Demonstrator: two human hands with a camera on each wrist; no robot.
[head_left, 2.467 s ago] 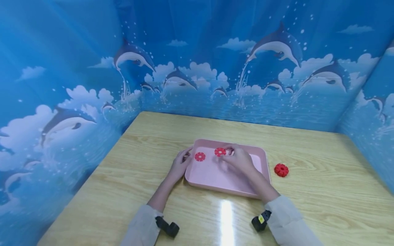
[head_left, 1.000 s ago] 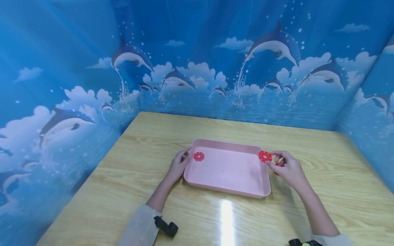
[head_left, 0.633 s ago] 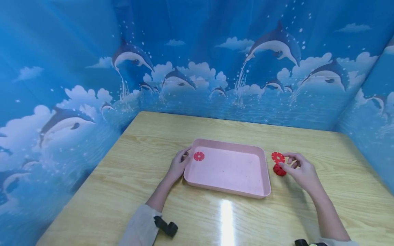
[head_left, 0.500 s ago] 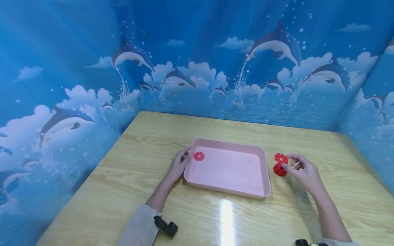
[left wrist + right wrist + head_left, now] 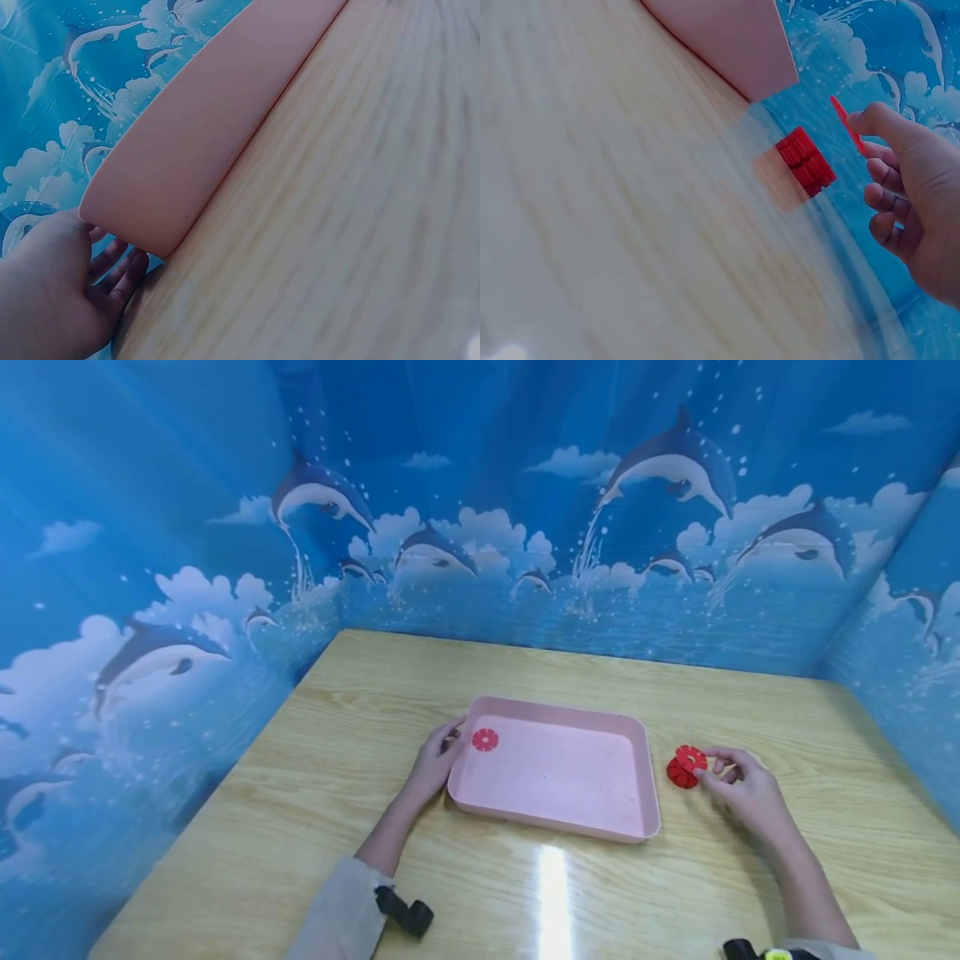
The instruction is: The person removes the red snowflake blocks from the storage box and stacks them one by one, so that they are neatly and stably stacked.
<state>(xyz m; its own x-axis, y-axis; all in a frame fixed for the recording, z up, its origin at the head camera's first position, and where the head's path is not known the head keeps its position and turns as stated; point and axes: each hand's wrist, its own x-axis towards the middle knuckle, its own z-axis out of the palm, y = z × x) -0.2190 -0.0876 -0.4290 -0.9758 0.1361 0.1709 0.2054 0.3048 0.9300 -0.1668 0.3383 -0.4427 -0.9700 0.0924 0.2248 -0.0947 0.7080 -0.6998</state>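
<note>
My left hand [image 5: 433, 762] holds the left side of a pink rectangular tray [image 5: 551, 824]. In the left wrist view its curled fingers [image 5: 131, 274] are against the outside of the tray's end wall. A flat red notched disc with a central hole [image 5: 485, 740] lies inside the tray, towards the far left corner. To the right of the tray, my right hand [image 5: 750, 789] pinches another red notched disc [image 5: 845, 124] between thumb and fingertips, tilted on edge. Just below and beside it, a short stack of red notched discs [image 5: 806, 161] sits on the table, partly overlapped in the head view.
A light wood table [image 5: 420, 893] bears the tray and discs. Behind it and at both sides hang blue curtains [image 5: 480, 468] printed with dolphins. Black wrist cameras sit at each sleeve, the left one [image 5: 405, 912] close over the table.
My right hand took a disc out of the tray, carried it right past the tray's rim, then lowered it over the red stack. The left hand stayed at the tray.
</note>
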